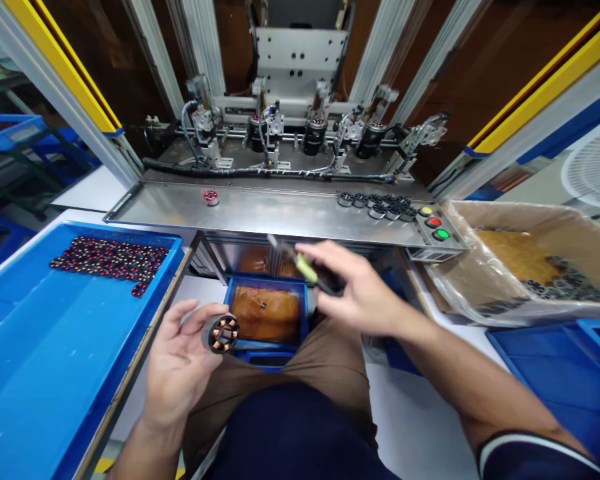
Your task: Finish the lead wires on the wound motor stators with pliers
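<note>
My left hand (pixel 177 360) holds a round copper-wound stator (pixel 223 333) over my lap, its face turned up. My right hand (pixel 355 287) grips a small hand tool (pixel 305 265) with a yellow-green and black handle, blurred, its tip pointing left above the small blue bin (pixel 267 290). The tool is apart from the stator, up and to its right.
A large blue tray (pixel 40 360) on the left holds several red-wound stators (pixel 113 257). The steel machine shelf (pixel 270 213) carries one stator (pixel 211 197), several bare cores (pixel 377 203) and coloured buttons (pixel 434 222). A bag-lined cardboard box (pixel 530 267) sits right.
</note>
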The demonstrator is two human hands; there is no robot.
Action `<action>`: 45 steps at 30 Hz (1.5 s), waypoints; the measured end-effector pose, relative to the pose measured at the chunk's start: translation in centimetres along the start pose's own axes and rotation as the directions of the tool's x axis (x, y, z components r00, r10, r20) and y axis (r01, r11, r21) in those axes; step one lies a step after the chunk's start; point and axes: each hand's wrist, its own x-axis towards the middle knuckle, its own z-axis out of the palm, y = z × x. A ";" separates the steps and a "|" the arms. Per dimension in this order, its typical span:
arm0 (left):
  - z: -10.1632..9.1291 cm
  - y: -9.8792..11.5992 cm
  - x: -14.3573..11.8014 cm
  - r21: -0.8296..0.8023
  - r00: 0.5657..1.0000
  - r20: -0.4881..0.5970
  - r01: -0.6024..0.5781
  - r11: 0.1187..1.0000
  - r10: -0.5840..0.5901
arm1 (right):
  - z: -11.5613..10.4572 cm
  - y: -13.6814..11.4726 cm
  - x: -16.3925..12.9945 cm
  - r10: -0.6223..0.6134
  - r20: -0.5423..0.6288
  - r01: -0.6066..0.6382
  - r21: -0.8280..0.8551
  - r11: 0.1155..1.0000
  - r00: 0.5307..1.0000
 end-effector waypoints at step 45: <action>-26.3 -0.8 7.3 0.873 0.922 -0.381 0.332 0.358 0.072 | 2.9 16.4 12.1 -0.032 -0.215 -0.084 -0.509 0.857 0.976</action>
